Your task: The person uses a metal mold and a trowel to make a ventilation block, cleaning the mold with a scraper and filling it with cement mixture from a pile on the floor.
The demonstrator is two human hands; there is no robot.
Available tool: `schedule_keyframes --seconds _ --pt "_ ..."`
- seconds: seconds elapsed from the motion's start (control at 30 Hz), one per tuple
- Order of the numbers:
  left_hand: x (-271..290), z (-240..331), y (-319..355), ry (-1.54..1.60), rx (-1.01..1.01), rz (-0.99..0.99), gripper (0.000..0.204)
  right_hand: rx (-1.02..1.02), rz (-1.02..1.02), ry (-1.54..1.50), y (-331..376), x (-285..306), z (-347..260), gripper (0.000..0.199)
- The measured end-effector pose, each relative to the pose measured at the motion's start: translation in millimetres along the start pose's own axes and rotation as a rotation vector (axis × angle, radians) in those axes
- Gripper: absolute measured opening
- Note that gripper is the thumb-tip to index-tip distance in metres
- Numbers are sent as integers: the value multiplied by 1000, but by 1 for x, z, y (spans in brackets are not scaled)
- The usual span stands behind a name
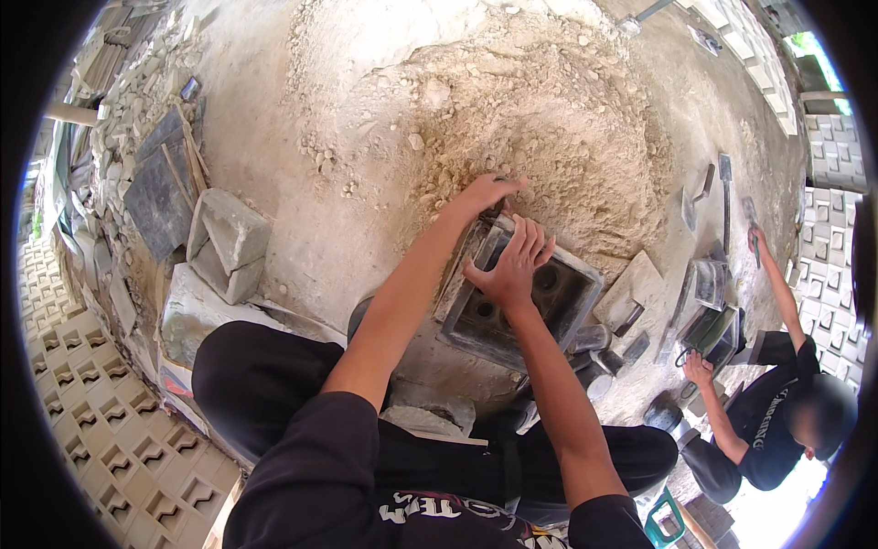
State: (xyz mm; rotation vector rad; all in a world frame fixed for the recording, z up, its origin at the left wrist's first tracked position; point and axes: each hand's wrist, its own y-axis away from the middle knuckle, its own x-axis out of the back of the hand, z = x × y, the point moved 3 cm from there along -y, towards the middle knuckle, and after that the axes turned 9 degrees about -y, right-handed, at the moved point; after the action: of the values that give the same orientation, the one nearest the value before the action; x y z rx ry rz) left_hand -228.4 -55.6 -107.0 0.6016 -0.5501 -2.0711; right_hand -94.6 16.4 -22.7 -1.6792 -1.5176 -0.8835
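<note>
A dark metal block mould (574,316), a rectangular box with round forms inside, sits tilted on the ground between my knees. My left hand (492,194) is at its far left corner. Its fingers curl down around a small dark part there, mostly hidden under the palm. My right hand (514,267) reaches over the mould's left side, thumb apart and fingers bent over the far rim, gripping it. Loose pale sandy mix (549,137) is heaped just beyond the mould.
Hollow grey blocks (229,245) and a dark board (160,188) lie to the left. At the right, a co-worker (764,430) crouches by another mould (712,331), one hand holding a tool. A flat plate (629,291) lies beside my mould. Stacked patterned blocks (128,412) stand lower left.
</note>
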Motion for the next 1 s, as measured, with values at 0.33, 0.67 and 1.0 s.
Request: schedule_keyframes --seconds 0.33,0.67,1.0 --pt "15 -8 -16 -401 -100 -25 52 15 36 6 1 -1 0 107" --pt "0 -15 -13 293 51 -137 57 23 26 -2 0 0 -1 106" --pt "15 -4 -14 -659 -163 17 63 21 34 15 2 -2 2 106"
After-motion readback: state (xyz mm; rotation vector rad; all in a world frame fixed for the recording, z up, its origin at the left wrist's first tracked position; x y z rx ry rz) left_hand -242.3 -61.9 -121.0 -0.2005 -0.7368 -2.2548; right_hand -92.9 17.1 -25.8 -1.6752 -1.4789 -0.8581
